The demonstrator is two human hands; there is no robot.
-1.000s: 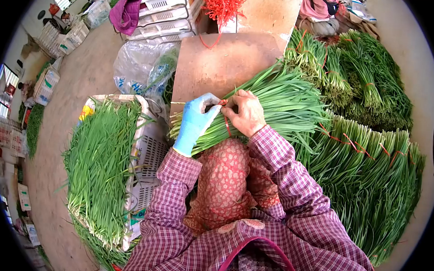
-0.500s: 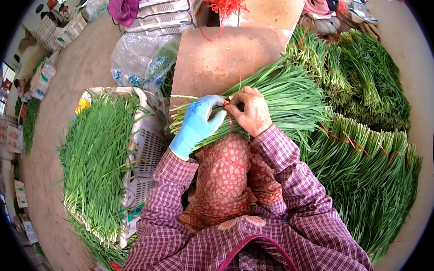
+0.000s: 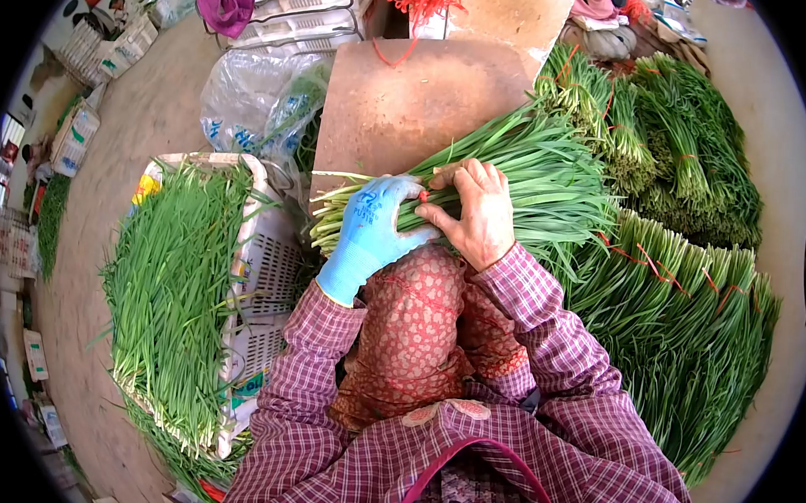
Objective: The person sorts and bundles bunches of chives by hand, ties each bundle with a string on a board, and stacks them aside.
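A thick bunch of garlic chives [image 3: 532,181] lies across the board's near edge and my lap, pale stem ends left, green leaves right. My left hand [image 3: 372,232], in a blue glove, is wrapped round it near the stem ends. My bare right hand [image 3: 477,210] grips the bunch just to the right, thumb in front and fingers over the top. Between the two hands a red tie [image 3: 423,197] shows on the stems; the rest of it is hidden.
A white crate [image 3: 260,178] heaped with loose chives stands at left. Tied bunches [image 3: 677,353] are piled at right. Beyond the brown board [image 3: 419,90] hang red ties [image 3: 423,1], beside stacked crates [image 3: 296,22] and a clear plastic bag [image 3: 239,96].
My right hand has gone from pinching the red tie to gripping the bunch, its thumb and fingers wider apart. The tie's dangling end no longer shows. My left hand stays round the stems.
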